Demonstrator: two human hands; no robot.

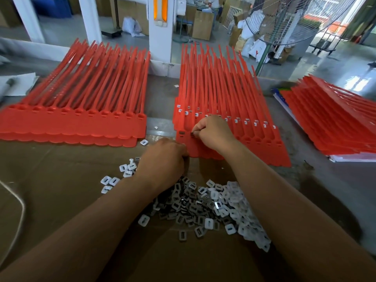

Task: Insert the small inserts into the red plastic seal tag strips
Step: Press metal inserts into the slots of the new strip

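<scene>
Here the right hand (213,133) sits at centre frame, thumb and forefinger pinched on a small dark insert (192,134) held at a rectangular socket in the middle sheet of red seal tag strips (213,88). That sheet is smooth moulded plastic. Its flat heads are joined side by side with a scalloped lower edge, and long narrow tails fan toward the top of the frame. Higher on the sheets under it, a row of sockets shows small white pieces.

The left hand (162,161) lies lower and to the left, apart from the right, knuckles up. Its fingers are curled under at the sheet's lower edge, and I cannot tell whether they hold anything.

Below both hands spreads a loose pile of inserts (213,202), rounded squares of milky white plastic with slotted grey centres. A few strays lie to its left. They rest on a worktop (61,190) of matte brown cardboard.

A second stack of red strips (81,88) fills the upper left, and a third stack (329,119) lies at the right edge. A white cord (18,200) loops along the left edge.
</scene>
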